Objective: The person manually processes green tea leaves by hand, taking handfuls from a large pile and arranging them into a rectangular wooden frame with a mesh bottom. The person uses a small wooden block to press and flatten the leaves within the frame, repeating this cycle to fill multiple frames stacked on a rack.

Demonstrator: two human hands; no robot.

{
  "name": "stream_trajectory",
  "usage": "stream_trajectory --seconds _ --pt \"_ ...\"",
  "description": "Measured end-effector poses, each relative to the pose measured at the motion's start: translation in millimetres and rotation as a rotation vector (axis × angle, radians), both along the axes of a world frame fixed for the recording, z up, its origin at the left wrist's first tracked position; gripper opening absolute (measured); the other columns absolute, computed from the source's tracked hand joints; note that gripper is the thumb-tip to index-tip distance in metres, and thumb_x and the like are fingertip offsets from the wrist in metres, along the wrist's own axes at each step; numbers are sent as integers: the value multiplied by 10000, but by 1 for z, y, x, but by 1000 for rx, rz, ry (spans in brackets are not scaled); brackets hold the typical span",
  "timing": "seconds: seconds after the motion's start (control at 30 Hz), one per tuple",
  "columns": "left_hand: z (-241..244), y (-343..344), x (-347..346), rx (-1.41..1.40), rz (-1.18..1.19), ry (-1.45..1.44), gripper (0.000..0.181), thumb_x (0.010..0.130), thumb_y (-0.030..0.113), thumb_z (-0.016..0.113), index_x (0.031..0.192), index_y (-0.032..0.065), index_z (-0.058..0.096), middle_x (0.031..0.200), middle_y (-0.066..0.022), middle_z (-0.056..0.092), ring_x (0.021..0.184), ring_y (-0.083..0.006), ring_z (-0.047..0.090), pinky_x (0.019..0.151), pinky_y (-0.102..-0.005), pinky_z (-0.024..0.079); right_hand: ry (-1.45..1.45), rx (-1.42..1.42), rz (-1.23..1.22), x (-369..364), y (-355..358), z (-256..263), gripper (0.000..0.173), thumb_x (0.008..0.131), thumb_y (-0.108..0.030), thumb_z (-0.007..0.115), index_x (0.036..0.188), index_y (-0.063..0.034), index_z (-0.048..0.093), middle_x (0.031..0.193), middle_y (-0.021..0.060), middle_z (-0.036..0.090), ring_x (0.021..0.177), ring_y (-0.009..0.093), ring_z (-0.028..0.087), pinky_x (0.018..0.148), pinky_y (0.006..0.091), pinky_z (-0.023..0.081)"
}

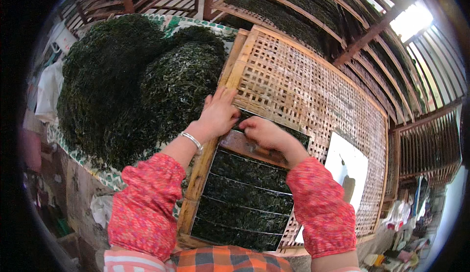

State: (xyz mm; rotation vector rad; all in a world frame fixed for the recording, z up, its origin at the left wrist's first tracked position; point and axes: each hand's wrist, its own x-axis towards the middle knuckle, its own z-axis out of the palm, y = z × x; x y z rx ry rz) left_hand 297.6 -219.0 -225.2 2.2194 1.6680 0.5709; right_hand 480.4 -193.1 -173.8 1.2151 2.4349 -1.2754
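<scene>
My left hand (218, 115) lies over the bamboo rim (209, 154) of a woven bamboo tray (282, 70), fingers stretched along it and thumb bent toward a dark strip. My right hand (270, 136), fingers curled, is at the left end of that same dark green strip (293, 133); whether it pinches any is hidden. Below it lies a flat brown slab (235, 142), partly under my right hand and wrist. Nearer my body, several rectangular bands of dark green seaweed-like material (242, 185) lie side by side, split by thin pale lines.
A large heap of the dark stringy material (110, 88) sits left on a green-and-white patterned sheet (176, 22). A white board (347, 165) with a flat tool (348, 189) lies on the tray's right. Slatted racks (293, 11) holding dark material rise behind. Lamps (411, 22) shine upper right.
</scene>
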Motion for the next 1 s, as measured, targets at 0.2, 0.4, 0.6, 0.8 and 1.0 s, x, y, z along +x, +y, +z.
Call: stream_trajectory --seconds 0.2,0.4,0.6,0.8,1.0 --pt "33 -21 -13 -108 -6 11 271 729 292 683 934 120 647 1392 -180 283 1313 -406 161 1056 -507 184 55 -136 -164 88 0 43 217 788 -24 469 965 28 584 838 41 610 784 101 558 721 238 456" --pt "20 -6 24 -28 -22 153 346 701 345 704 869 58 610 1359 -185 332 1296 -396 215 1060 -462 192 278 -213 -186 71 6 3 212 806 -38 475 975 -6 601 768 -2 596 652 89 535 617 216 451" --pt "41 -1 35 140 -82 -160 286 682 250 722 812 50 564 1094 -168 528 1065 -333 474 901 -405 393 232 -14 -389 64 6 20 238 819 -30 452 1015 -3 585 874 41 620 792 80 554 712 224 458" --pt "6 12 54 -128 -129 -32 250 697 271 697 766 60 583 771 -146 606 754 -336 590 653 -426 465 359 76 -599 70 -1 -11 257 793 8 452 1001 3 605 882 128 640 808 155 602 757 286 477" --pt "7 6 62 -35 -102 -18 75 751 120 590 772 48 584 775 -169 598 756 -353 579 664 -436 465 281 243 -194 55 -13 -23 218 796 -77 480 958 -11 608 862 165 630 848 287 602 818 340 453"
